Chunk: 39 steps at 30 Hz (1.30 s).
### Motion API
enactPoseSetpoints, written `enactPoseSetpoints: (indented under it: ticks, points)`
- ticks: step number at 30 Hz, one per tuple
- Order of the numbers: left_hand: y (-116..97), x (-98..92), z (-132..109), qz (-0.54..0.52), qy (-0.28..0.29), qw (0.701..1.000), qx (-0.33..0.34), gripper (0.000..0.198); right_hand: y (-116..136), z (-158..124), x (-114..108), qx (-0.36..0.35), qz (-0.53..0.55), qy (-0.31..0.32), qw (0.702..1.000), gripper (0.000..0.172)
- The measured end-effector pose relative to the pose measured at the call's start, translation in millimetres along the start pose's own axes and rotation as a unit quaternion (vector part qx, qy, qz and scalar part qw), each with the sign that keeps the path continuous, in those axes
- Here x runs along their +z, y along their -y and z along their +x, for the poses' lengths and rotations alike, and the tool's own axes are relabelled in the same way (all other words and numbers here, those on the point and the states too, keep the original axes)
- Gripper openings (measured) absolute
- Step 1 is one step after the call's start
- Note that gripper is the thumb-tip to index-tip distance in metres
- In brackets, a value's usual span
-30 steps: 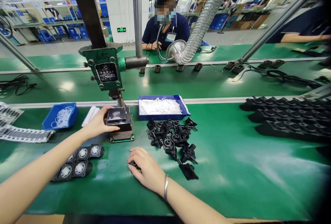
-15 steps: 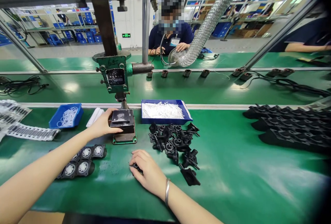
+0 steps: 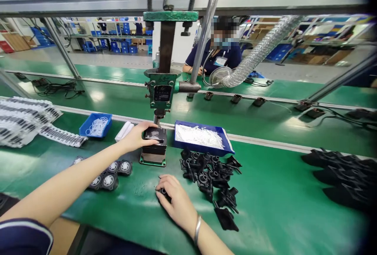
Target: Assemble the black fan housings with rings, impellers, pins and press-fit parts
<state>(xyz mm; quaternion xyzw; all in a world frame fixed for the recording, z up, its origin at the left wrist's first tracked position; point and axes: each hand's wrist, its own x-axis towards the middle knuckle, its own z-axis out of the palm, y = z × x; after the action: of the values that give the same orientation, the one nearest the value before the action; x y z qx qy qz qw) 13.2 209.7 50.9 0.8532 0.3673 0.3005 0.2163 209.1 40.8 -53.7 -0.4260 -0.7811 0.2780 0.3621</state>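
Black block (image 3: 154, 134) lies gripped in left hand (image 3: 137, 136), dark part (image 3: 164, 193) (half-hidden) in right hand (image 3: 176, 198).

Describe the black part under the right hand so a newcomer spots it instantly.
Start at the press on the green table. Nearer the camera, the right hand curls over a black part. Unlike the loose pile to the right, it lies apart, partly hidden by that hand.

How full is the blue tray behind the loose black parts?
The blue tray looks well filled: white strips spread nearly from wall to wall.
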Motion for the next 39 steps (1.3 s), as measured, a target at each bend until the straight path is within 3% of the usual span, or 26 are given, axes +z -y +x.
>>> enactPoseSetpoints:
  ticks: [5, 7, 10, 12, 16, 20, 22, 27, 32, 39]
  points:
    - [-22.6, -34.5, -24.6, 0.031, -0.058, 0.998, 0.003, 0.056, -1.2, -4.4, 0.9, 0.008, -0.019, -0.024, 1.000, 0.020]
    - [-32.1, -48.8, -47.1, 0.080, 0.011, 0.997, 0.003, 0.049, -1.8, -7.0, 1.0, 0.017, -0.020, -0.036, 0.999, 0.021]
    - [-37.1, -53.3, -81.8, 0.163, 0.186, 0.969, -0.019, 0.051, -0.6, -10.0, -0.7, 0.029, -0.018, -0.030, 0.999, 0.021]
    - [-34.4, -45.6, -97.9, 0.200, 0.232, 0.951, -0.034, 0.044, 1.4, -10.7, -3.2, 0.036, -0.017, -0.023, 0.999, 0.021]
    - [-29.8, -20.7, -114.7, 0.169, 0.209, 0.962, -0.048, 0.026, 3.1, -10.5, -8.2, 0.046, -0.002, -0.009, 0.999, 0.015]
    - [-39.4, 12.5, -135.0, 0.020, 0.177, 0.981, -0.073, 0.041, -1.7, -12.6, -11.5, 0.060, 0.022, -0.001, 0.998, 0.010]
    - [-46.3, 33.5, -148.8, -0.072, 0.134, 0.982, -0.110, 0.049, -4.0, -15.0, -14.6, 0.067, 0.027, -0.004, 0.997, 0.010]
    - [-53.4, 76.0, -174.4, -0.254, 0.044, 0.945, -0.203, 0.059, 4.7, -17.9, -30.8, 0.106, 0.019, -0.065, 0.992, 0.009]
    - [-49.5, 84.7, -178.4, -0.303, 0.040, 0.931, -0.201, 0.064, 37.5, -6.4, -36.0, 0.060, 0.018, -0.078, 0.995, 0.010]
    - [-46.9, 85.4, -178.2, -0.314, 0.034, 0.932, -0.180, 0.062, 60.4, 10.6, -14.7, -0.035, 0.006, -0.030, 0.999, 0.014]
